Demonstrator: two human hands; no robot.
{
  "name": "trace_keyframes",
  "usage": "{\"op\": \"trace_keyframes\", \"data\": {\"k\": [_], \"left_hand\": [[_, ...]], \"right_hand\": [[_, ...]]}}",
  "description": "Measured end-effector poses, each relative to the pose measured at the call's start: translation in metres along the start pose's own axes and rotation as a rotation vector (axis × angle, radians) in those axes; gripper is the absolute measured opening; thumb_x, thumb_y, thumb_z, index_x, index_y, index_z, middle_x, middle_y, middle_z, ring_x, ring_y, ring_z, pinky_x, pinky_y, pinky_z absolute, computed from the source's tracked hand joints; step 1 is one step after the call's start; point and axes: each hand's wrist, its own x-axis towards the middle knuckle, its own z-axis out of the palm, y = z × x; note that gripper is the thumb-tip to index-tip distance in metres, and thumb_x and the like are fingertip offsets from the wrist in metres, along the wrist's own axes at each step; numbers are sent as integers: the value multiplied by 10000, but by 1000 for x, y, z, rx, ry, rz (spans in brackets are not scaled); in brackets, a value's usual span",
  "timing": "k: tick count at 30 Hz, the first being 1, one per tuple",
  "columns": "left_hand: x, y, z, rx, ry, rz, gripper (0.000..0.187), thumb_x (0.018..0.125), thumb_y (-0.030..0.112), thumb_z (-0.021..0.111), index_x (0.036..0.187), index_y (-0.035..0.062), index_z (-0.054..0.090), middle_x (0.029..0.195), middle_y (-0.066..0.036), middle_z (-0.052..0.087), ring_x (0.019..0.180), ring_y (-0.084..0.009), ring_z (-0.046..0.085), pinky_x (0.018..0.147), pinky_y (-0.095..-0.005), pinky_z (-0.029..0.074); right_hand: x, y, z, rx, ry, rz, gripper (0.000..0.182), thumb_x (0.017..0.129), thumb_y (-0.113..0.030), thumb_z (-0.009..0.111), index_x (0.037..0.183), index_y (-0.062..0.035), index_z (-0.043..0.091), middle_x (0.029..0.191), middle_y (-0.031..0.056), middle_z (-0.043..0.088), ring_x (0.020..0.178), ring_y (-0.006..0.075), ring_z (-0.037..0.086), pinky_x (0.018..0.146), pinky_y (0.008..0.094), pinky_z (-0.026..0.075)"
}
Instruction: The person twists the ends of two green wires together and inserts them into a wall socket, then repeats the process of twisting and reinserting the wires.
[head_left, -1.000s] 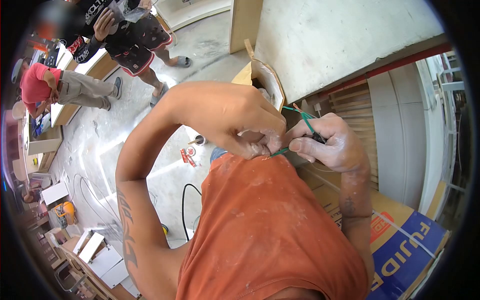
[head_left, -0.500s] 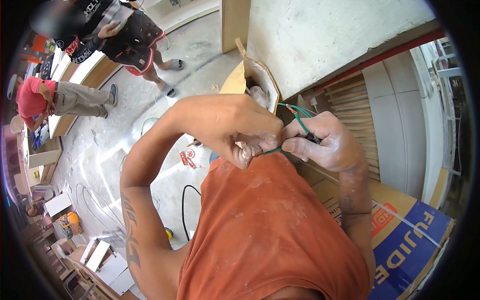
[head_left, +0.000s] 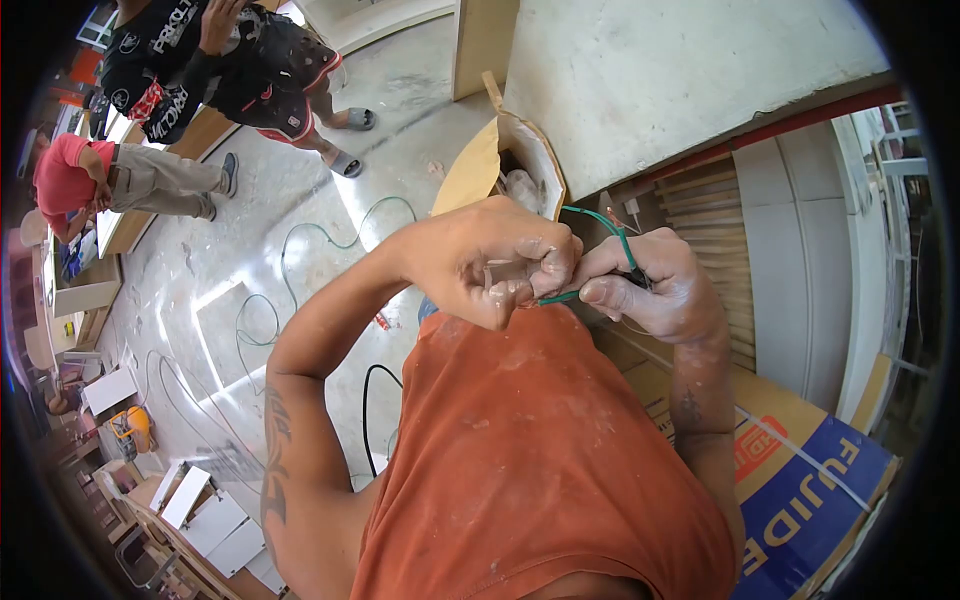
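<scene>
A green electrical wire (head_left: 628,243) loops up in front of my chest, with bare copper strands showing where its insulation is stripped. My right hand (head_left: 655,285) is closed, its thumb and forefinger pinching the wire along with a small black piece I cannot make out. Close beside it, my left hand (head_left: 500,262) has curled fingers pressed together at the other part of the wire, which shows as a short green length between the hands. Whitish dust coats the fingers of both hands. What lies inside the left fingertips is mostly hidden.
An open brown paper sack (head_left: 470,175) stands just beyond my hands, beside a pale panel (head_left: 690,90). A cardboard box (head_left: 800,500) lies at the lower right. Cables (head_left: 290,250) trail over the floor. Two people (head_left: 290,75) stand at the upper left.
My left hand has shifted slightly right, nearer my right hand, and less wire shows between them. The nearer person has raised a hand. The view has moved a little.
</scene>
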Motion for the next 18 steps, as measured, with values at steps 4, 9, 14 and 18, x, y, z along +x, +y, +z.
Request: {"op": "trace_keyframes", "data": {"k": [4, 9, 14, 18], "left_hand": [[-3, -9, 4, -30, 96, 92, 139, 660, 49, 505, 797, 48, 479, 701, -48, 514, 589, -191, 488, 558, -288, 409], [-16, -33, 17, -277, 217, 18, 90, 813, 120, 542, 837, 43, 503, 833, -76, 546, 709, -190, 520, 635, -281, 425], [-14, -37, 17, -802, 365, -95, 301, 967, 304, 597, 1031, 14, 548, 968, -97, 584, 843, -162, 579, 716, -284, 470], [-20, -3, 8, -335, 283, -293, 237, 909, 116, 695, 1083, 0, 583, 993, -57, 624, 871, -110, 619, 765, -283, 509]], "right_hand": [[1, 2, -1, -2, 24, 4, 94, 924, -92, 665, 933, -5, 702, 598, 8, 563, 528, 72, 480, 495, 257, 372], [2, -2, -4, -118, 59, 98, 76, 913, -74, 668, 949, -20, 707, 598, 27, 571, 522, 72, 471, 491, 253, 365], [5, -1, -2, -275, 127, -58, 65, 898, -56, 665, 933, -17, 703, 649, 50, 613, 500, 97, 473, 467, 264, 360], [5, -4, -6, -343, 141, -81, 75, 890, -53, 666, 944, -13, 699, 683, 71, 643, 508, 148, 508, 483, 277, 385]]}}
